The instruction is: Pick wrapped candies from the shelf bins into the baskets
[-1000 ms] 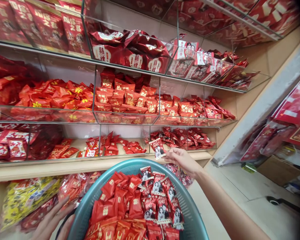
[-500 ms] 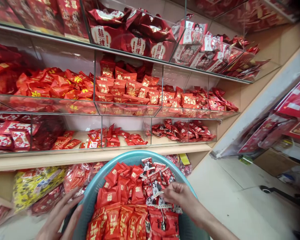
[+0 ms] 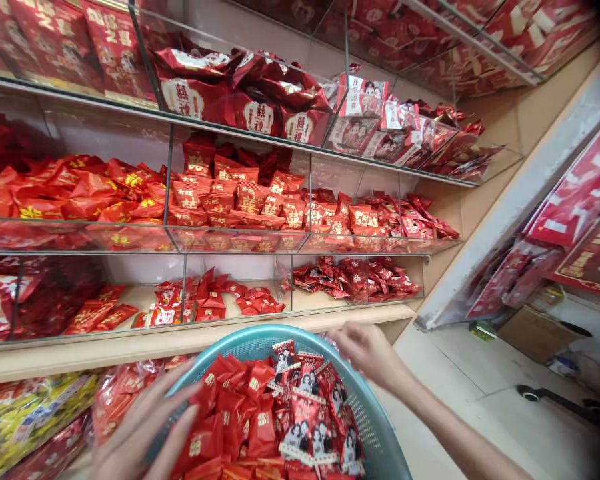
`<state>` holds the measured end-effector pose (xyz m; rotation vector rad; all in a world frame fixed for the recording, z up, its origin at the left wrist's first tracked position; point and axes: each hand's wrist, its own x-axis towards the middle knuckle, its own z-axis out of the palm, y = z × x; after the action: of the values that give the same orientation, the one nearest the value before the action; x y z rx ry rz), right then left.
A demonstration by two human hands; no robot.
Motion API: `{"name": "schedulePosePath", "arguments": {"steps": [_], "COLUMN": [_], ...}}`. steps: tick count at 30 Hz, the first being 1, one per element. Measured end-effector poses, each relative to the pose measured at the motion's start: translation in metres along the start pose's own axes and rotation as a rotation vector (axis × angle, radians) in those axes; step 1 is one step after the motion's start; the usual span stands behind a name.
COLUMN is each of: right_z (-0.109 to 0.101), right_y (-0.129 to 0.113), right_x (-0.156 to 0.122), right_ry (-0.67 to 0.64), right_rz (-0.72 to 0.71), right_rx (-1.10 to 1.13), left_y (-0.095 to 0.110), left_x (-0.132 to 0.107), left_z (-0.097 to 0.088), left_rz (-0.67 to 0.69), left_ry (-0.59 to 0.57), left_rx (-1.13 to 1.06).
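A teal plastic basket [image 3: 385, 427] stands in front of me, filled with small wrapped packets. Plain red packets with gold print [image 3: 263, 427] lie in its left and middle, while red packets showing black-and-white figures [image 3: 303, 427] lie to the right. My left hand [image 3: 140, 427] is at the basket's left rim, with its fingers and thumb around the edge. Over the far right rim is my right hand [image 3: 363, 350], its fingers curled together and slightly blurred. Whether anything is inside those fingers is hidden.
Glass-fronted shelves [image 3: 235, 243] with red packets in compartments rise ahead. Below the lowest wooden ledge [image 3: 105, 353] lies a yellow bag [image 3: 35, 413]. A cardboard box [image 3: 530, 337] sits on the tiled floor at right, near a dark stand leg [image 3: 545, 395].
My right hand has moved up and away from the figure-printed packets to the far right rim. The view has tilted upward and shifted slightly right. My left hand stays at the basket rim.
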<state>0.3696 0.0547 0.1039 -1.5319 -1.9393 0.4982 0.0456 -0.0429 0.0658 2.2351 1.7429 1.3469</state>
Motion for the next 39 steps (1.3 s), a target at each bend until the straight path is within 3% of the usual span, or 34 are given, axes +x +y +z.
{"name": "schedulePosePath", "arguments": {"steps": [2, 4, 7, 9, 11, 15, 24, 33, 39], "right_z": [-0.015, -0.02, -0.015, -0.01, -0.005, 0.003, 0.013, 0.009, 0.007], "right_y": [0.009, 0.025, 0.052, 0.068, 0.08, 0.096, 0.108, 0.105, 0.105], "right_x": [0.048, 0.096, 0.153, 0.179, 0.195, 0.206, 0.198, 0.198, 0.196], "right_ry": [0.179, 0.34, 0.365, 0.31, 0.285, 0.293, 0.301, 0.257, 0.299], "right_rz": [-0.133, -0.211, -0.106, -0.027, 0.006, 0.043, 0.065, -0.01, 0.007], "right_rx": [-0.097, -0.195, -0.325, -0.344, -0.339, -0.332, -0.321, -0.149, -0.048], "left_y": [0.046, 0.089, 0.13, 0.14, 0.139, 0.128, 0.094, 0.077, 0.071], "left_x": [0.045, 0.092, 0.159, 0.197, 0.228, 0.264, 0.284, 0.293, 0.299], "left_z": [0.015, 0.045, 0.111, 0.157, 0.196, 0.243, 0.286, 0.293, 0.298], "left_rz": [0.189, 0.295, 0.333, 0.23, 0.027, -0.132, -0.308, -0.491, -0.511], "left_ry": [-0.175, -0.309, -0.362, -0.366, -0.397, -0.363, -0.378, -0.515, -0.571], "left_rx": [-0.069, -0.163, -0.232, -0.139, 0.002, 0.242, 0.237, 0.031, -0.043]}}
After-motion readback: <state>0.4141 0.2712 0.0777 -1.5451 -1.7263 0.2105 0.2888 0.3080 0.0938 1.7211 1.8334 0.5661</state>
